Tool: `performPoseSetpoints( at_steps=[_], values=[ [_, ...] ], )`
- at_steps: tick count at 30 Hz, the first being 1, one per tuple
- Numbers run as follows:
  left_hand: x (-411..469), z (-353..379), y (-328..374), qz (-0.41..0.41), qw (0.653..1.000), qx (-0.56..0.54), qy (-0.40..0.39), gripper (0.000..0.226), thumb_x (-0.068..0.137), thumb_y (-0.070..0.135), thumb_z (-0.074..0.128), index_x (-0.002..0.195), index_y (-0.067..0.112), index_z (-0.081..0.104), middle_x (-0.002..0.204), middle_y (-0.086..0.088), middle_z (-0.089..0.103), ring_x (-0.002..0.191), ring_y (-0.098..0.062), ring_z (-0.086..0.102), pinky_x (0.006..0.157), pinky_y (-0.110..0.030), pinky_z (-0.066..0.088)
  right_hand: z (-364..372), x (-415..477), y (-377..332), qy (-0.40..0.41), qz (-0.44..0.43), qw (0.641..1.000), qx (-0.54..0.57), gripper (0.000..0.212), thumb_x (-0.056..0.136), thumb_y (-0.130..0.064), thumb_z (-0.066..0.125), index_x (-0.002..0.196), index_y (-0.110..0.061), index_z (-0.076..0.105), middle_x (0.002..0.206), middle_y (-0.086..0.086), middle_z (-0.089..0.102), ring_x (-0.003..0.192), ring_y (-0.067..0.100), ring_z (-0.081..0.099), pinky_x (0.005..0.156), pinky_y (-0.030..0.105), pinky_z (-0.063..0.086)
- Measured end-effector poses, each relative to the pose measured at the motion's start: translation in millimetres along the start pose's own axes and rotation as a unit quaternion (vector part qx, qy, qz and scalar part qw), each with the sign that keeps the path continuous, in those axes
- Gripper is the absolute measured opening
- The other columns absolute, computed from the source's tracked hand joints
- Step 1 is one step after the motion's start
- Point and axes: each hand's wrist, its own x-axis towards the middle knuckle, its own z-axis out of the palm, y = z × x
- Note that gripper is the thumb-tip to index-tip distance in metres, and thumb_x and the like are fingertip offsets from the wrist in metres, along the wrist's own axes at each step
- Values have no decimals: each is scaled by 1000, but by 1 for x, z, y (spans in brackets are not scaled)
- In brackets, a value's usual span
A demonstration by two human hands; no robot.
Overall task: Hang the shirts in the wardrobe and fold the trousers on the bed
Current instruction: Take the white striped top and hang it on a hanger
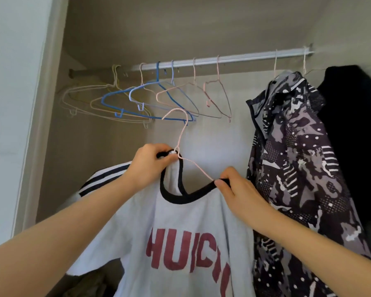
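Hands: two, on bare forearms, both up at the collar. The left hand [147, 166] is curled round the black neckband and the base of the hanger's neck; the right hand [236, 189] pinches the neckband where the wire runs in under it.
Shirt [180, 221]: one, soft pale grey, with a black ribbed collar, dark sleeve stripes and dark red block letters. It's held up inside the wardrobe [223, 129], below the rail.
Hanger [181, 133]: one, thin pink wire, its hook in mid-air and one shoulder showing through the neck opening.
Rail [223, 60]: one pale, ribbed metal bar.
Empty hangers [137, 97]: at least six, thin coated wire in cream, pink, blue and pale blue. The cream ones overlap too much to count.
Hung clothes: two at the right end, a jacket [293, 157] patterned in purple, grey and white, and a black garment [356, 125] beside it.
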Motion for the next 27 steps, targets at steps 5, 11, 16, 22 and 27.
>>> performPoseSetpoints(
  at_steps=[5,11,16,22,27],
  values=[
    [-7,20,33,64,994,-4,-89,16,93,23,64,81,13,70,71,4,67,66,-6,55,67,-22,44,-2,21,-19,44,-28,998,25,20,101,-29,44,94,-10,44,68,-3,45,58,10,37,52,21,32],
    [-7,12,28,75,992,13,-100,15,95,26,61,92,15,72,89,1,68,84,-13,59,79,-25,45,-22,30,-15,59,-31,998,-5,20,101,-30,43,94,-12,46,64,-5,44,53,7,37,50,20,32],
    [-6,0,8,37,992,19,-121,12,97,24,58,96,22,70,81,3,68,68,-8,56,64,-19,43,-33,33,2,84,-18,996,7,21,100,-30,47,89,-13,47,64,-2,44,53,7,34,54,27,33],
    [3,-20,-11,-57,997,53,-4,27,87,-2,49,76,17,64,66,1,59,65,-17,51,55,-21,38,-48,39,10,139,7,989,51,21,99,-24,49,81,-13,46,63,-4,40,51,2,33,50,17,33],
    [7,-13,-1,-57,997,15,-40,29,98,13,41,76,7,59,67,-3,54,67,-22,47,62,-32,37,-40,46,4,147,4,987,61,20,98,-23,50,85,-9,49,64,-3,41,50,3,33,49,15,33]
  ],
)
